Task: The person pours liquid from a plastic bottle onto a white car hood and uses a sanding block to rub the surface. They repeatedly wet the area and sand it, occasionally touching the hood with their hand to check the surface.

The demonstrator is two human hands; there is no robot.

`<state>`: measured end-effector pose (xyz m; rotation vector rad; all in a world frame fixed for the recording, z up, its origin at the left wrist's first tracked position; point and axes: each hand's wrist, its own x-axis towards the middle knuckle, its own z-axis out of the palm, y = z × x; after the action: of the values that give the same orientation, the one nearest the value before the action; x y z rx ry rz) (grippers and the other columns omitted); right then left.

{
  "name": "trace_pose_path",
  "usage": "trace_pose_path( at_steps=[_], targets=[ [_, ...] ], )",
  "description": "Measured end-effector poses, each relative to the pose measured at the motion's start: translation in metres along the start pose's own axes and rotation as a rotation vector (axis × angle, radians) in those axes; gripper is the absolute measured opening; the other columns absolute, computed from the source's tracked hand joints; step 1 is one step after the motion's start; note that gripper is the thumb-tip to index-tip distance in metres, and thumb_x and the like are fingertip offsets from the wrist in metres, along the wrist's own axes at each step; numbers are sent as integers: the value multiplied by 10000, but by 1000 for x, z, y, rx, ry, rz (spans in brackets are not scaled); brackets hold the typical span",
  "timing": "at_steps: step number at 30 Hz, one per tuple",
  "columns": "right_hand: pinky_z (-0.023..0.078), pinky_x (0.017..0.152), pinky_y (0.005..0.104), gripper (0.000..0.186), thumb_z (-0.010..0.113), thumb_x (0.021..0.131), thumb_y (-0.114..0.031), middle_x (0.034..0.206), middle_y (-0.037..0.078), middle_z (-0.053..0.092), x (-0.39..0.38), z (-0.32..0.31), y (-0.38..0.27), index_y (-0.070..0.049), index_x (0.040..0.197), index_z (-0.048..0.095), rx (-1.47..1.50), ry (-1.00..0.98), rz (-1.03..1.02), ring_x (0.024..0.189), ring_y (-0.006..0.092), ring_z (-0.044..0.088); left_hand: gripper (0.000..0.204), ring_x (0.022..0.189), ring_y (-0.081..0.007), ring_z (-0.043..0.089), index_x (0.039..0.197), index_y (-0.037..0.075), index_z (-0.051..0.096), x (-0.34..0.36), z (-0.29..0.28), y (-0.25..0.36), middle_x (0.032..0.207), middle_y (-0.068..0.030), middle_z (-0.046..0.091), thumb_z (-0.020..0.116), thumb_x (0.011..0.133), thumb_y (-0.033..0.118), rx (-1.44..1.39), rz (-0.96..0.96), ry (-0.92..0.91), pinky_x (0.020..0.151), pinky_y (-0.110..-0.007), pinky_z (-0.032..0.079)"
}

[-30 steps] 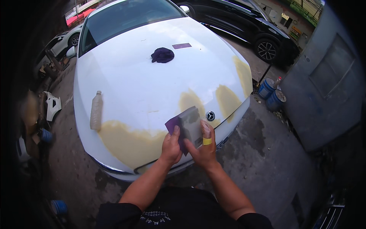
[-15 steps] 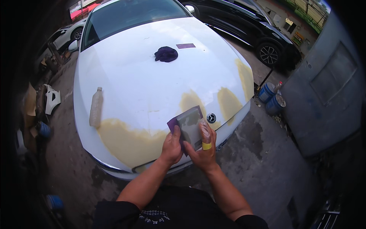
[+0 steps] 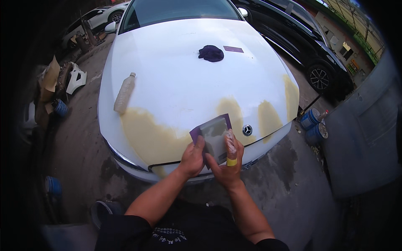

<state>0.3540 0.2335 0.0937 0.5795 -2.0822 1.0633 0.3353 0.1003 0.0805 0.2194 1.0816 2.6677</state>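
Note:
Both my hands hold a grey sanding block [image 3: 215, 140] over the front edge of a white car hood [image 3: 167, 88]. A sheet of purple sandpaper [image 3: 195, 133] lies behind the block and sticks out past its sides. My left hand [image 3: 192, 160] grips the left side, thumb pointing up along the sandpaper. My right hand [image 3: 229, 169] holds the right side, its thumb across the block's lower part. One right finger is wrapped in clear plastic with yellow tape [image 3: 231, 162] at its base. Dull yellow filler patches [image 3: 146, 138] cover parts of the hood's front.
On the hood lie a cloudy plastic bottle [image 3: 125, 94], a dark crumpled cloth [image 3: 211, 53] and another purple sandpaper piece [image 3: 233, 49]. Blue cans [image 3: 310, 119] stand at the right near a grey panel [image 3: 364, 138]. A black car [image 3: 301, 37] is parked beyond; a bucket [image 3: 104, 209] sits lower left.
My view has shifted, so the car and the things on it sit farther right and higher. Both hands keep their hold on the sanding block and sandpaper, with little change in pose.

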Motion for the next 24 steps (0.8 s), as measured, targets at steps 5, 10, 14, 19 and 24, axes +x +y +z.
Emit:
trace_pose_path(
  at_steps=[5,10,14,19,24],
  targets=[
    [394,977,466,827,845,665,-76,1341,263,525,-15,-3,-8,-43,1391,451,167,-44,-92,1172,419,521,585,1284,-244,503,1425,4,379,-44,2,-2,1400,-139,498,317,1053,451,57,44,95,1095,-397,400],
    [409,1008,461,858,853,653,-54,1363,251,492,-31,11,-36,-42,1399,429,355,-146,-41,1208,405,490,585,1288,-244,499,1428,5,379,-92,-3,11,1405,-134,496,317,1053,449,36,103,214,1100,-399,396],
    [417,1008,447,870,857,651,-50,1361,230,480,-41,29,-65,-40,1404,421,414,-223,-61,1211,388,487,576,1285,-237,501,1415,2,402,-131,-17,24,1397,-131,506,320,1054,444,64,185,301,1095,-390,398],
    [420,1002,438,872,861,649,-54,1350,221,479,-51,65,-116,-39,1402,422,460,-298,-111,1194,379,496,546,1265,-228,513,1396,10,433,-184,-46,51,1375,-120,524,342,1055,427,70,284,390,1085,-377,404],
    [419,1038,435,843,859,658,-62,1353,224,497,-68,124,-183,-10,1392,447,514,-348,-159,1235,383,501,522,1247,-218,521,1393,20,438,-250,-94,90,1354,-110,535,369,1053,410,46,385,451,1072,-363,411]
  ],
)
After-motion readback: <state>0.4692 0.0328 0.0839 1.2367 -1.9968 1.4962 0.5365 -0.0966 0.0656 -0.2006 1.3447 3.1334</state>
